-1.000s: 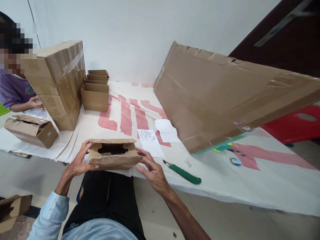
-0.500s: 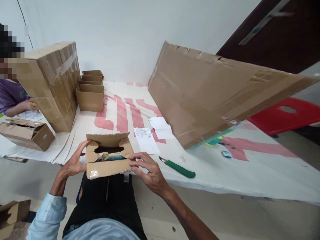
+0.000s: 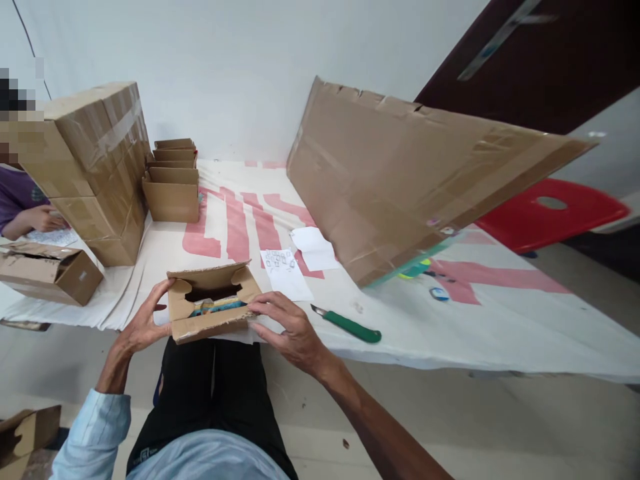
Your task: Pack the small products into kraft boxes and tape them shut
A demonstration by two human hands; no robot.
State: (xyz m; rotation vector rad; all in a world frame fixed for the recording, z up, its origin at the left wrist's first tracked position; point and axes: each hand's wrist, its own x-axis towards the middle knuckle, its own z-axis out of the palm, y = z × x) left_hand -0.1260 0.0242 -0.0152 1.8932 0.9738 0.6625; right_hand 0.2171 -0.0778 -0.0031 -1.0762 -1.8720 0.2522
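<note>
An open cardboard box [image 3: 210,325] sits at the table's front edge, before my body. Its long flaps stand up, and blue and yellow packets [image 3: 217,305] show inside. My left hand [image 3: 146,321] grips the box's left end, thumb and fingers at its side. At the right end, my right hand [image 3: 287,327] holds the front flap's corner between thumb and fingers. A green-handled knife [image 3: 353,327] with a short blade lies to the right of my right hand. Behind the box lies a printed paper sheet [image 3: 287,279].
Stacked taped cartons [image 3: 95,180] stand at left, beside several small open boxes [image 3: 173,200]. A closed box [image 3: 55,273] lies near a co-worker's hand [image 3: 43,218]. A large cardboard panel [image 3: 400,180] leans at right, near a tape roll [image 3: 439,294] and a red stool [image 3: 545,213].
The front flap of the box has tipped upward, with my right hand at its corner. The whole view has shifted slightly, so the table things appear further left.
</note>
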